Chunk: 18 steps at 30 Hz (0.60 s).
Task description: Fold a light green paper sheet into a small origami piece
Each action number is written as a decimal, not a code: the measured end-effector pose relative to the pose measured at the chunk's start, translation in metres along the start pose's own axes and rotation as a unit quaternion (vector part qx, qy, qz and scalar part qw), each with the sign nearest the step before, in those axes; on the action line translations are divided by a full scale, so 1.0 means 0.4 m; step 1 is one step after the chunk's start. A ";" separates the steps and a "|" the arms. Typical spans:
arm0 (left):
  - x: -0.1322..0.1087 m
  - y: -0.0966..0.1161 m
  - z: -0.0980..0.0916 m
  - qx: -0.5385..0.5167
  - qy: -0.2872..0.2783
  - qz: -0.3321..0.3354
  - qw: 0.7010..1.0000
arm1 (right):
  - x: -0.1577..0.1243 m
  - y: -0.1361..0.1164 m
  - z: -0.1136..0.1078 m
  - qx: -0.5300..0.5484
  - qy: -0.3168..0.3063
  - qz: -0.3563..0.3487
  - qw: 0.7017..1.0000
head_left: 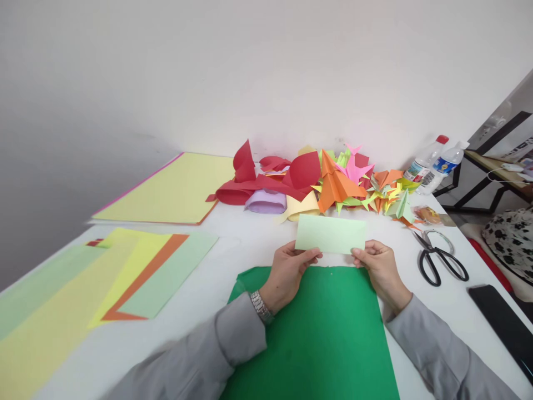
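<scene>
A pale green rectangle of paper is held up between my two hands, its long side running across. My left hand pinches its lower left corner between thumb and fingers. At the lower right corner, the thumb and fingers of my right hand close on the same paper. Beneath both hands lies a large green sheet on the white table. Whether the paper is folded or a single layer, I cannot tell.
Coloured paper sheets overlap at the left, with a large yellow sheet behind. Folded paper pieces and red curled paper pile against the wall. Scissors, a black flat object and two bottles are at the right.
</scene>
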State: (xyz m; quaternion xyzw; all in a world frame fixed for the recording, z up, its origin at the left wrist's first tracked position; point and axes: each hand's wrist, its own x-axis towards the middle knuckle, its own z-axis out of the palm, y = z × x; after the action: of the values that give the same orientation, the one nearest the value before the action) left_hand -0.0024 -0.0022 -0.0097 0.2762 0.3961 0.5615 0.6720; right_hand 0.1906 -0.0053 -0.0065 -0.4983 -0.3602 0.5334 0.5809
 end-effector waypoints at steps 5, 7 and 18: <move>-0.004 0.009 0.000 -0.004 -0.015 -0.024 1.000 | 0.009 -0.003 -0.007 0.021 0.016 -0.017 1.000; -0.005 0.011 -0.001 -0.007 -0.026 -0.034 0.999 | 0.011 -0.004 -0.008 0.039 0.027 -0.015 0.999; -0.016 0.019 0.011 -0.050 -0.077 -0.070 0.993 | 0.000 -0.010 0.000 0.177 0.017 0.016 0.984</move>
State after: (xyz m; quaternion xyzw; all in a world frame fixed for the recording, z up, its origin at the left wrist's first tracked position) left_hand -0.0032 -0.0064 0.0001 0.2563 0.3324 0.5096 0.7511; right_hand 0.1915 -0.0051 -0.0028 -0.4017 -0.2423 0.5895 0.6576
